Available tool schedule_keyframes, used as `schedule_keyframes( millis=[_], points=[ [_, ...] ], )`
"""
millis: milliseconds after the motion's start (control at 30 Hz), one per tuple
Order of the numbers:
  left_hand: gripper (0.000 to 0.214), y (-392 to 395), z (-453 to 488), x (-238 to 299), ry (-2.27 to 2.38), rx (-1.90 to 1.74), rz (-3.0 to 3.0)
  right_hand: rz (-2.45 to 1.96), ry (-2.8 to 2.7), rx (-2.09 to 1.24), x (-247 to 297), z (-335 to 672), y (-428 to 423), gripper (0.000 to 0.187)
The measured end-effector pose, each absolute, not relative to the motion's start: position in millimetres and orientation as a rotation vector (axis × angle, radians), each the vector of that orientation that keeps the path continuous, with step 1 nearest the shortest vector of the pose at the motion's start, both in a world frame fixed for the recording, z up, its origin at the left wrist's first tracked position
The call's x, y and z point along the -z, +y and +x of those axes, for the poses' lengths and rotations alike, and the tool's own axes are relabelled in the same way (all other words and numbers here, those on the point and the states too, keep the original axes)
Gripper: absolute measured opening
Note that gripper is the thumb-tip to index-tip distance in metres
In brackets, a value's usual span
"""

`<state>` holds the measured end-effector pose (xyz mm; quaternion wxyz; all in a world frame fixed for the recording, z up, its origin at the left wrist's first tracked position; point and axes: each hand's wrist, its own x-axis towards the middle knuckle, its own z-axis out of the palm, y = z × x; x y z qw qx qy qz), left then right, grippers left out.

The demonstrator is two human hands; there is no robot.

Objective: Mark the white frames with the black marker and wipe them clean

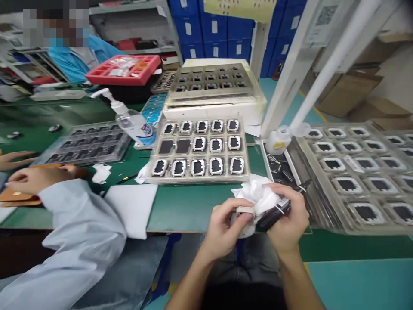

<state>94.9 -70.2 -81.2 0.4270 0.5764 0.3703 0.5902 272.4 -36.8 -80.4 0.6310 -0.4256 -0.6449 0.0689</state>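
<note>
My left hand [222, 224] is closed around a small white-framed part [245, 211] just past the near edge of the green bench [180, 206]. My right hand [288, 215] grips a black part [274, 215] together with a crumpled white wipe [258, 193] that bunches between both hands. Straight ahead lies a grey tray [197, 177] with rows of white-framed black parts; two pockets in its middle row look dark and flat.
A second tray [361, 181] of similar parts lies to the right, and stacked trays [209, 82] sit on a white box behind. A pump bottle [134, 122] stands left of centre. A co-worker's sleeve [74, 224] and hand [35, 178] reach in from the left. A white post [325, 64] slants up on the right.
</note>
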Motion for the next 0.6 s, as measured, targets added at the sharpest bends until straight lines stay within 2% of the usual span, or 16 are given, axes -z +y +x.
schedule_keyframes(
  millis=[200,400,600],
  points=[
    [0.014,-70,97,78,0.855,-1.404,1.459,-0.927,-1.312,-0.355,75,263,-38,0.027],
    [0.014,-70,96,78,0.887,-1.398,1.466,-0.933,-1.306,-0.343,61,261,-38,0.015],
    [0.016,-68,99,76,0.941,-1.453,1.384,-0.944,-1.298,-0.316,60,260,-38,0.014]
  ],
)
